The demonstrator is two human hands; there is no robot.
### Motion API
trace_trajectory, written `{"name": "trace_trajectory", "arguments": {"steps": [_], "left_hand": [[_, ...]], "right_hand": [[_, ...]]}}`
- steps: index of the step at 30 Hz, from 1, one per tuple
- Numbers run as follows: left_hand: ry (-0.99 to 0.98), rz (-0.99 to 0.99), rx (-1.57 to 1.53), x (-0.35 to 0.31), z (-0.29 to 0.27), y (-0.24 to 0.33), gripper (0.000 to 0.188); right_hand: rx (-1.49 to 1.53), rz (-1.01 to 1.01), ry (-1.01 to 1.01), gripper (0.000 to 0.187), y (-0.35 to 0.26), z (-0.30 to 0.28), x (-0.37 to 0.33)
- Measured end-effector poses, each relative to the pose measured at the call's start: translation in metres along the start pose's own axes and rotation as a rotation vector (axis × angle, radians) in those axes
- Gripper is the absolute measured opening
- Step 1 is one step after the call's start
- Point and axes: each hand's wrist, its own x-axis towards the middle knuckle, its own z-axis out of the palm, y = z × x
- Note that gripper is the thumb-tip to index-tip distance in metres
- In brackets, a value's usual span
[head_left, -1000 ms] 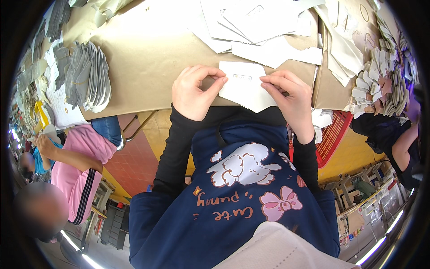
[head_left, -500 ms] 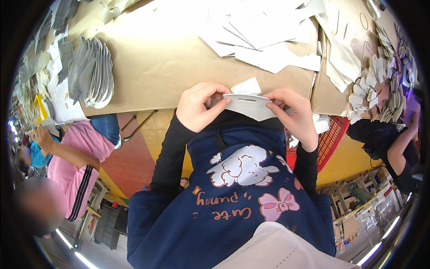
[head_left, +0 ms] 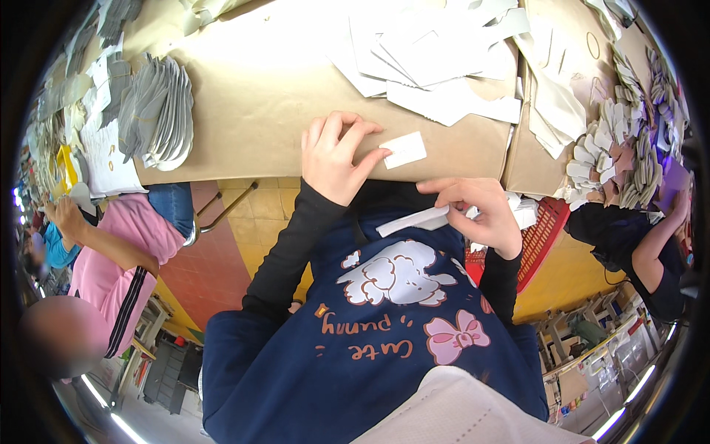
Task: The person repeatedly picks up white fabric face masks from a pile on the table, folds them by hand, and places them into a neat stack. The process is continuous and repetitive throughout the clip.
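My left hand [head_left: 336, 155] lies flat on the brown paper-covered table [head_left: 259, 96] at its near edge, fingers apart. Its fingertips touch a small white rectangular paper piece [head_left: 403, 149] lying on the table. My right hand [head_left: 477, 214] is off the table, in front of my chest, pinching a folded white paper strip [head_left: 414, 220] that sticks out to the left. The two hands are apart.
A loose pile of white cut paper sheets [head_left: 436, 52] lies beyond my hands. A fanned grey-white stack [head_left: 159, 111] sits at the left, and rows of folded pieces [head_left: 629, 148] at the right. A red basket [head_left: 540, 244] stands below the table. Seated people: pink top [head_left: 111, 251], dark top [head_left: 643, 244].
Both hands held one white piece at the table edge. Now my right hand has drawn a folded strip toward my chest, and my left hand has moved onto the table by a small piece.
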Motion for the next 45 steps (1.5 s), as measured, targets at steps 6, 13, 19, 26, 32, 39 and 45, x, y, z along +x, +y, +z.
{"name": "trace_trajectory", "arguments": {"steps": [6, 13, 19, 26, 32, 39, 45], "left_hand": [[-0.027, -0.037, -0.034, 0.015, 0.003, -0.002, 0.032], [-0.032, -0.060, -0.013, 0.012, 0.005, -0.001, 0.030], [0.001, 0.263, 0.125, 0.006, 0.008, -0.012, 0.028], [-0.024, 0.199, 0.056, -0.008, 0.011, 0.003, 0.031], [-0.006, 0.288, -0.004, 0.012, 0.022, 0.014, 0.025], [-0.234, 0.163, 0.204, -0.034, 0.029, 0.046, 0.065], [-0.226, 0.062, 0.407, -0.049, 0.053, 0.053, 0.079]], "right_hand": [[-0.395, 0.034, 0.178, 0.048, 0.000, 0.027, 0.019], [-0.515, 0.086, 0.188, 0.034, 0.000, 0.030, 0.012], [-0.400, 0.117, 0.201, 0.012, 0.006, 0.025, 0.003], [-0.102, 0.219, 0.290, 0.012, 0.010, 0.003, -0.027], [0.192, 0.163, 0.568, 0.015, 0.015, 0.001, -0.049], [0.488, 0.094, 0.829, 0.020, 0.024, -0.003, -0.065], [0.832, 0.063, 0.997, 0.026, 0.029, -0.006, -0.055]]}}
